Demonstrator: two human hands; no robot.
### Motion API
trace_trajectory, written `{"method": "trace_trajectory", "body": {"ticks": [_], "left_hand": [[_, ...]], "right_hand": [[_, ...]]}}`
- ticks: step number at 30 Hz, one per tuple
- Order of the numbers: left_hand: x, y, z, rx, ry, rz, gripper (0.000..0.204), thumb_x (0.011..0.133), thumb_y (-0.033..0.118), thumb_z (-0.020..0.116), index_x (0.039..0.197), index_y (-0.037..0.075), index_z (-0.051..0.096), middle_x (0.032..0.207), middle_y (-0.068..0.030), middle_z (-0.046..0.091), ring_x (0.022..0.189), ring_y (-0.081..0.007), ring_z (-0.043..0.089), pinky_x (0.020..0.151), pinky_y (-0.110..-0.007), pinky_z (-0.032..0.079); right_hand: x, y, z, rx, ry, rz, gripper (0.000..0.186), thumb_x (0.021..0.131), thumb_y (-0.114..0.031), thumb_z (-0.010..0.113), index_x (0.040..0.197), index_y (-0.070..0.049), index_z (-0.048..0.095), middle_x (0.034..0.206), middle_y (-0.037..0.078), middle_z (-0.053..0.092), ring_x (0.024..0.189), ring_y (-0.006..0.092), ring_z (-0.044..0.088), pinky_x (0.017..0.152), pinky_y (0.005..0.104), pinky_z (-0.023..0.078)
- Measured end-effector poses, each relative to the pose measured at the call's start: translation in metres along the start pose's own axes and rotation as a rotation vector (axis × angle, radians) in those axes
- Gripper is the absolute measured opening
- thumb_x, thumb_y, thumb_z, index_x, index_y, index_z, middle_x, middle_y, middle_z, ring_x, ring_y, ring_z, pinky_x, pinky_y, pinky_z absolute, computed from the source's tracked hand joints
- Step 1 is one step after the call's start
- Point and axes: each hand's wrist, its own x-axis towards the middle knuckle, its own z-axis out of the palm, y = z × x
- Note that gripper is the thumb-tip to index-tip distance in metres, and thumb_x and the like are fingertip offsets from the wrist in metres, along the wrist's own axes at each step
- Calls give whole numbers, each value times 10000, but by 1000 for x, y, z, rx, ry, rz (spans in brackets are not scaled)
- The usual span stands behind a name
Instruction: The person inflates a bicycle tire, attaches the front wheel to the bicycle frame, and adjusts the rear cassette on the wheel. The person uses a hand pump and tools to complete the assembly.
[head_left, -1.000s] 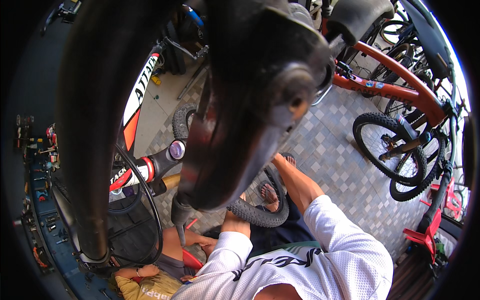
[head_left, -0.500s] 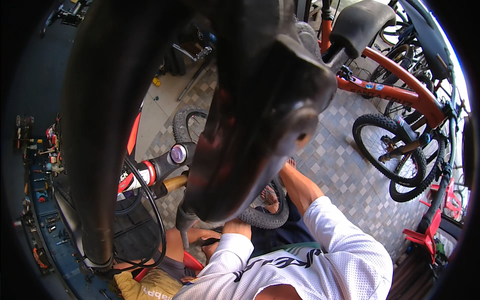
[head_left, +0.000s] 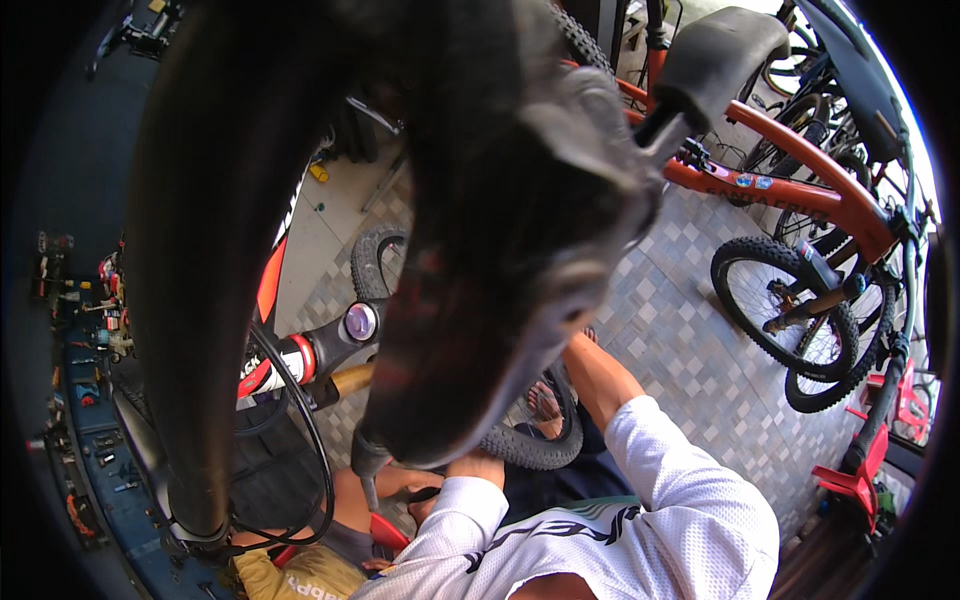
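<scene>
A large, dark, glossy shape point(head_left: 500, 250), blurred and very close, covers the middle of the head view. Both my hands are hidden behind it. My right forearm point(head_left: 603, 378) runs up from a white sleeve and passes under its right edge. Lower down, my left forearm point(head_left: 476, 467) slips beneath its bottom edge. What my fingers hold or touch cannot be made out. Beside the shape is a bicycle stem point(head_left: 338, 336) with a round purple cap and a red ring. A gold tube point(head_left: 352, 380) lies just below the stem. A knobby tyre point(head_left: 535, 452) curves between my forearms.
A co-worker in a yellow shirt point(head_left: 300, 575) sits at lower left. Tools lie along a blue bench point(head_left: 100, 440). An orange bicycle point(head_left: 790, 190) stands at right, with more bicycles behind. A red chair point(head_left: 855, 478) is at the lower right. Tiles point(head_left: 680, 290) cover the floor.
The view has shifted slightly. The dark shape's right edge sits further left, and the orange bicycle appears a little further right and lower. My forearms stay nearly in place.
</scene>
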Motion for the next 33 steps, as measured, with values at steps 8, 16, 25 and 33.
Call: {"method": "trace_trajectory", "body": {"ticks": [8,16,25,33], "left_hand": [[2,-8,15,-5,-23,133,243,1084,321,481,1055,105,587,807,-55,603,553,-124,523,419,-216,399],[7,-2,-28,-70,-83,82,190,1091,272,463,1133,131,583,881,-70,589,649,-141,571,404,-216,413],[-24,1,-21,102,69,-84,324,1069,455,462,967,166,567,748,18,598,474,-93,463,394,-261,320],[-20,2,-2,252,-54,-107,478,1053,523,439,795,139,560,676,28,544,471,-90,460,390,-301,300]], "right_hand": [[-31,62,15,-166,80,102,560,994,-507,492,1009,-2,733,999,277,708,1019,480,670,890,521,516],[-2,0,17,-191,90,274,595,982,-564,526,924,-13,742,992,280,714,1028,474,676,880,524,525],[-43,-15,29,-148,129,229,676,994,-607,463,923,1,749,935,315,703,1008,495,679,888,543,521],[-19,37,35,-334,147,253,604,977,-601,512,1001,-54,768,991,255,735,1001,443,704,876,512,547]]}}
